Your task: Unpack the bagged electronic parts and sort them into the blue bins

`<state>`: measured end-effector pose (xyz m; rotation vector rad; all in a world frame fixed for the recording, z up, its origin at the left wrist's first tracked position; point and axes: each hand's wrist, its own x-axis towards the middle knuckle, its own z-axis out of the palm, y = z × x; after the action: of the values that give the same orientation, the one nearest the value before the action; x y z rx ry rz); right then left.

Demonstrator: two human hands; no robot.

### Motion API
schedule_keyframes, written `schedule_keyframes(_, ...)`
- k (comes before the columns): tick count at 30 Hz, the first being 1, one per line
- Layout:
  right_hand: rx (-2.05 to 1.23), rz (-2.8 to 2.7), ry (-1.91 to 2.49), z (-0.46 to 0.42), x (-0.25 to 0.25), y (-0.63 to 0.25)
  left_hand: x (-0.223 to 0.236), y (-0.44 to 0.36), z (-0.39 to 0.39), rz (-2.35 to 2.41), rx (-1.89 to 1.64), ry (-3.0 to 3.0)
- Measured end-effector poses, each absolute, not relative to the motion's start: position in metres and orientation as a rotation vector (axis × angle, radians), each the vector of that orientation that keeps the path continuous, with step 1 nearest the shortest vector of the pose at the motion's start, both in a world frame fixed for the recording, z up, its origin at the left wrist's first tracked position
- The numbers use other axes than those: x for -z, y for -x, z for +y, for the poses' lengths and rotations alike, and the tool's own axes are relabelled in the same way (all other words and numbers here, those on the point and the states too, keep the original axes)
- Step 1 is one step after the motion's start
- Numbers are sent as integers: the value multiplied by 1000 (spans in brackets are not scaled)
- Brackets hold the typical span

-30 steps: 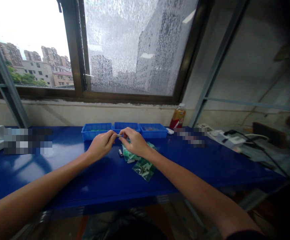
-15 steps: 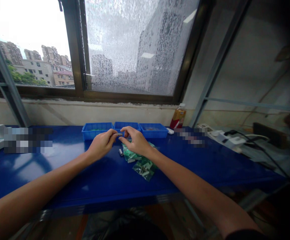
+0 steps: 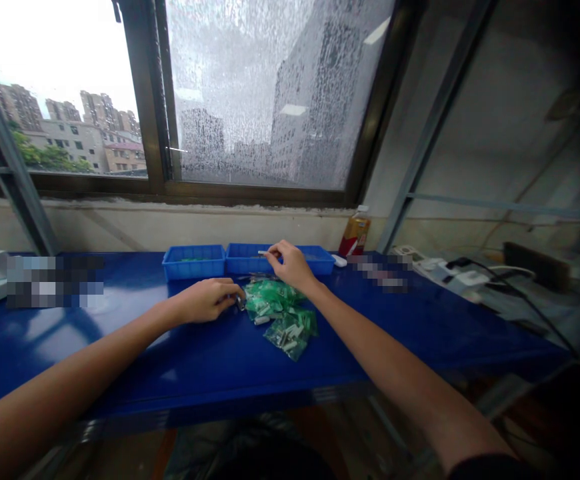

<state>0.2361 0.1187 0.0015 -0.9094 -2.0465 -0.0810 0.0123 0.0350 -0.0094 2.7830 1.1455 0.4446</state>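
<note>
My left hand [image 3: 209,300] is low over the table, its fingertips closed on a small shiny metal piece [image 3: 241,304] at the left edge of a pile of green-tinted plastic bags [image 3: 275,297]. The bags hold several small pale and metallic parts. In a pinch, my right hand [image 3: 291,267] holds a small pale strip-like piece [image 3: 263,253] in front of the middle blue bin [image 3: 235,264]. The exact kind of either piece is too small to tell. A clear bag of parts [image 3: 290,335] lies nearest me.
A left blue bin [image 3: 194,270] and a right blue bin [image 3: 326,264] flank the middle one. Behind them to the right stands a drink bottle [image 3: 356,232], near a white object [image 3: 340,261]. Power strips and cables [image 3: 463,280] lie at far right. A window rises behind the blue table [image 3: 195,373].
My hands were together above the bags and have parted. The left came down onto the metal piece on the table; the right moved right and up with the pale piece.
</note>
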Motion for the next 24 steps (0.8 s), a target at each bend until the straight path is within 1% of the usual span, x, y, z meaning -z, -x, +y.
schedule_keyframes(3,95,-1997,1041,136,4,-247,8,-11,34,1098,-400,-2764)
schedule_keyframes(9,143,-2036,1166,143,10,-251,10,-11,38,1100,-443,-2749)
schedule_keyframes(24,183,-2035,1258,143,11,-252,15,-15,38,1142,-533,-2797)
